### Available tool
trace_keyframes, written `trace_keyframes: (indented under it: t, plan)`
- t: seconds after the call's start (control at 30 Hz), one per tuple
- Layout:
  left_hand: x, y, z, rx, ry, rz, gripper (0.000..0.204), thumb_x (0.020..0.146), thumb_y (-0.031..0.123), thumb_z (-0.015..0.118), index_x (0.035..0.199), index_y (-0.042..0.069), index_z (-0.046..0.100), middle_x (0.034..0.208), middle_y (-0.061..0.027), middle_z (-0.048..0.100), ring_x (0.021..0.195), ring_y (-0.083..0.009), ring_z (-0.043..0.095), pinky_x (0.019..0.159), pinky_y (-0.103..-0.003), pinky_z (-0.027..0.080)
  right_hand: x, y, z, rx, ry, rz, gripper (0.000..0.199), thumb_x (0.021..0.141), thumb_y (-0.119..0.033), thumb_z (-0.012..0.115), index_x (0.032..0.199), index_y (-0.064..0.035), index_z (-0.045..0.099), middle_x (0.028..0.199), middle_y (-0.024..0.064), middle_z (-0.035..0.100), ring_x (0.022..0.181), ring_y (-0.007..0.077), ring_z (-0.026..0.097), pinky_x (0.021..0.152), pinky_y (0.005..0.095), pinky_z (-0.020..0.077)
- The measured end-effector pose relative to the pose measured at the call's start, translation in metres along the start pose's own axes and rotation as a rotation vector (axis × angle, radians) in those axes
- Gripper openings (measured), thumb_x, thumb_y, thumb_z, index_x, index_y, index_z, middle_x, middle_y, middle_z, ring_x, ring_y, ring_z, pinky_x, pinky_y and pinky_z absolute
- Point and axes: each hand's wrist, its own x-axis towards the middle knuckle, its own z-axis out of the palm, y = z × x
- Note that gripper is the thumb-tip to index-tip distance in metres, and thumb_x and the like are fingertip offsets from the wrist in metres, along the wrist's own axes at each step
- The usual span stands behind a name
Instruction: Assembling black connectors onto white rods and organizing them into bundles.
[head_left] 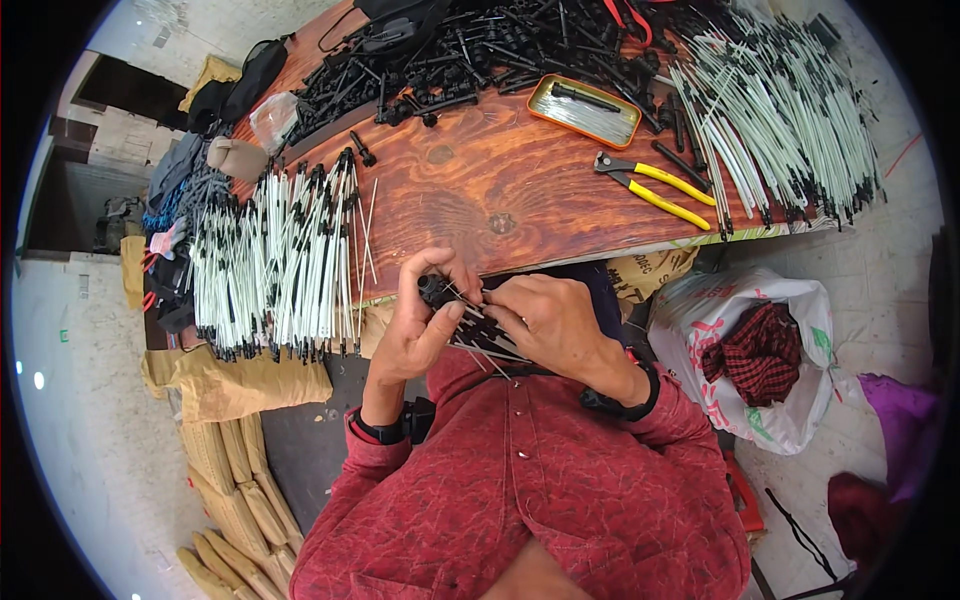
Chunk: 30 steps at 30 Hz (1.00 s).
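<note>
My left hand [418, 318] and my right hand [552, 322] meet just below the near edge of the wooden table [470, 190]. Together they grip a small black plastic fitting [437, 290] with thin white rods [487, 345] running from it toward my chest. The left thumb and fingers pinch the fitting's top; the right fingers close on the rods beside it. Both wrists wear black bands over red sleeves.
A pile of white rods with black ends [280, 260] lies at the table's left, another [780, 120] at the right. Black fittings [470, 55] heap at the back. Yellow-handled pliers [655, 187] and an orange tin tray [585, 110] sit mid-table. A white bag with checked cloth [755, 350] stands right.
</note>
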Motion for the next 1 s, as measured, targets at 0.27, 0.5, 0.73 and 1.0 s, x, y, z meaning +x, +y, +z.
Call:
trace_keyframes:
  t: [0.27, 0.5, 0.73, 1.0]
  plan:
    - [0.003, 0.003, 0.003, 0.073, 0.064, -0.084, 0.058, 0.103, 0.004, 0.055, 0.153, 0.002, 0.024, 0.113, -0.0088, 0.051, 0.103, -0.0168, 0.052, 0.096, -0.032, 0.044, 0.019, -0.02, -0.01, 0.158, 0.157, 0.011, 0.023, 0.084, -0.015, 0.083, 0.101, -0.008, 0.07, 0.087, 0.0057, 0.07, 0.072, 0.0244, 0.072, 0.059, 0.0355, 0.0551]
    - [0.0, -0.002, 0.0, 0.061, 0.07, -0.109, 0.057, 0.104, 0.005, 0.055, 0.152, 0.003, 0.026, 0.112, -0.0059, 0.049, 0.097, -0.0123, 0.05, 0.085, -0.027, 0.044, 0.027, -0.016, -0.003, 0.121, 0.148, -0.036, 0.023, 0.083, -0.016, 0.085, 0.096, -0.0064, 0.069, 0.082, 0.0056, 0.067, 0.069, 0.0232, 0.071, 0.058, 0.035, 0.0551]
    - [0.002, -0.001, 0.003, 0.029, 0.094, -0.114, 0.051, 0.104, 0.006, 0.057, 0.148, 0.003, 0.031, 0.11, -0.0044, 0.05, 0.094, -0.011, 0.048, 0.083, -0.024, 0.042, 0.024, -0.018, -0.001, 0.287, 0.078, 0.164, 0.013, 0.091, -0.005, 0.074, 0.102, 0.0007, 0.07, 0.089, 0.0066, 0.071, 0.069, 0.0108, 0.068, 0.062, 0.0255, 0.0534]
    - [0.003, 0.002, 0.001, -0.019, 0.077, -0.162, 0.048, 0.105, 0.007, 0.057, 0.146, 0.003, 0.033, 0.113, -0.0052, 0.051, 0.097, -0.0112, 0.05, 0.085, -0.025, 0.043, 0.027, -0.008, 0.003, 0.714, -0.022, 0.53, 0.01, 0.098, -0.007, 0.067, 0.103, 0.0014, 0.068, 0.087, 0.0004, 0.07, 0.07, 0.0033, 0.059, 0.061, 0.022, 0.0472]
